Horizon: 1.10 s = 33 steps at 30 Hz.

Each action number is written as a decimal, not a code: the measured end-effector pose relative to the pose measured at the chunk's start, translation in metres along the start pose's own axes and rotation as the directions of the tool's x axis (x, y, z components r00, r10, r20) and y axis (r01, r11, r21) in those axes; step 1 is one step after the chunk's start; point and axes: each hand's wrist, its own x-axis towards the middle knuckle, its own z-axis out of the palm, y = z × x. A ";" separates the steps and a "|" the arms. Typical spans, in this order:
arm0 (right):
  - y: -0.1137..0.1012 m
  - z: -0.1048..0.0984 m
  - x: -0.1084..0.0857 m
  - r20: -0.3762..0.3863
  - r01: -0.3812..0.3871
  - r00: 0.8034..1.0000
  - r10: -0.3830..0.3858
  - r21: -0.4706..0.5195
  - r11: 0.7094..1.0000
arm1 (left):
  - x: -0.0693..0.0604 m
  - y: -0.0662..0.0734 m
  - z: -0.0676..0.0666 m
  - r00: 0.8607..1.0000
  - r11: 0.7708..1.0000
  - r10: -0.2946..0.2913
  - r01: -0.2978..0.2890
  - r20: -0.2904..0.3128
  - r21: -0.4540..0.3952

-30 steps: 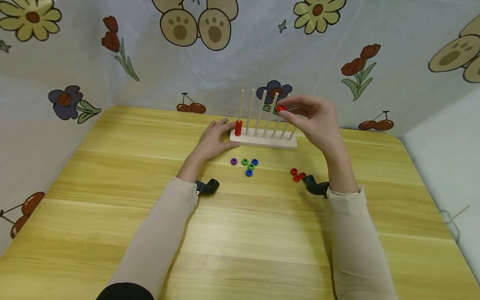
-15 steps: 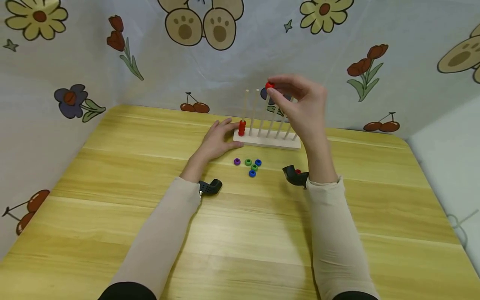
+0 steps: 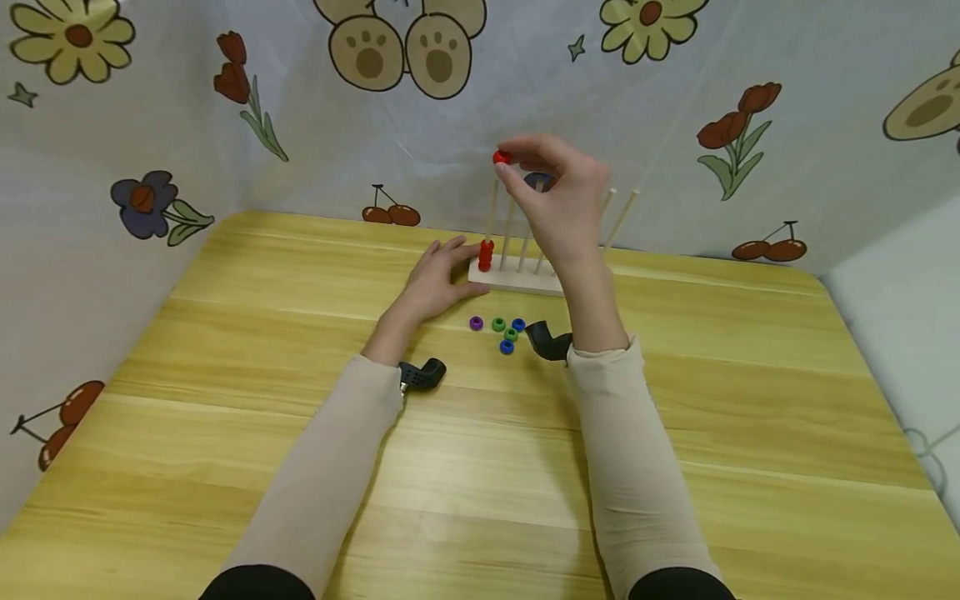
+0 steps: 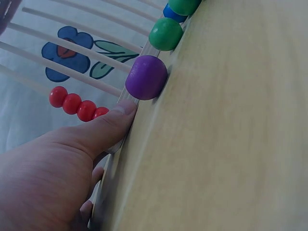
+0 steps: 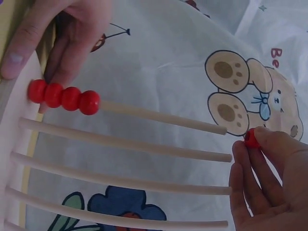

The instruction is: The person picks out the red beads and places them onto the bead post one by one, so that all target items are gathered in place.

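Wood-grain counter (image 3: 480,467), far edge | left hand (image 3: 437,283) grips peg rack (image 3: 517,281) | right hand (image 3: 561,192) pinches red bead (image 3: 501,157) at fingertips, just beyond end peg (image 5: 168,118)

A pale backdrop (image 3: 300,125) (printed with flowers (image 3: 78,35) and cherries (image 3: 392,216)) stands behind a wood-grained table (image 3: 480,492).

Here we have a red bead (image 3: 501,157) pinched in the right hand (image 3: 562,187), just clear of the end peg's (image 5: 163,118) tip! Below, we count 4 red beads (image 5: 63,97) stacked on that peg. The pale wooden rack (image 3: 517,280) stands upright, left end gripped by our left hand (image 3: 435,281), and we spot 1 purple bead (image 3: 476,323), 2 green beads (image 3: 498,324) and 2 blue beads (image 3: 507,347) loose in front.
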 end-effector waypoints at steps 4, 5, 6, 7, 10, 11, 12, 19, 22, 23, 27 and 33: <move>0.003 0.004 -0.003 0.043 -0.007 0.999 0.011 -0.089 0.996 | 0.000 -0.001 -0.002 1.000 1.000 0.012 -0.011 -0.002 0.004; 0.004 0.004 -0.003 0.051 -0.004 0.999 0.009 -0.100 0.995 | 0.000 -0.001 -0.002 1.000 1.000 0.012 -0.012 -0.001 0.005; 0.005 0.004 -0.004 0.056 0.000 0.998 0.006 -0.106 0.994 | 0.000 0.000 -0.002 1.000 1.000 0.014 -0.014 0.000 0.006; 0.006 0.004 -0.004 0.062 0.001 0.998 0.006 -0.109 0.994 | 0.000 -0.001 -0.002 1.000 1.000 0.014 -0.014 0.001 0.009; 0.006 0.004 -0.004 0.086 0.003 0.996 0.008 -0.126 0.992 | 0.000 -0.001 -0.002 1.000 1.000 0.016 -0.016 0.001 0.012; 0.006 0.004 -0.005 0.097 0.002 0.995 0.011 -0.133 0.991 | 0.001 -0.001 -0.002 1.000 1.000 0.016 -0.016 0.000 0.011; 0.006 0.004 -0.005 0.110 0.003 0.994 0.014 -0.146 0.989 | 0.001 -0.001 -0.001 1.000 1.000 0.016 -0.016 0.000 0.009; 0.006 0.003 -0.005 0.196 -0.006 0.979 0.053 -0.234 0.972 | 0.001 -0.001 -0.002 1.000 1.000 0.015 -0.015 0.001 0.012; 0.005 0.000 -0.005 0.213 0.003 0.976 0.054 -0.261 0.965 | 0.001 0.000 -0.002 1.000 1.000 0.020 -0.020 0.002 0.011; 0.004 -0.001 -0.005 0.219 0.005 0.974 0.056 -0.269 0.963 | 0.001 0.000 -0.002 1.000 1.000 0.023 -0.023 0.002 0.010; 0.004 -0.005 -0.007 0.236 0.021 0.970 0.049 -0.284 0.959 | 0.001 0.000 -0.001 1.000 1.000 0.022 -0.022 0.003 0.003; 0.005 -0.013 -0.010 0.193 0.034 0.981 0.006 -0.201 0.979 | 0.001 -0.004 0.000 1.000 1.000 0.017 -0.017 0.005 0.014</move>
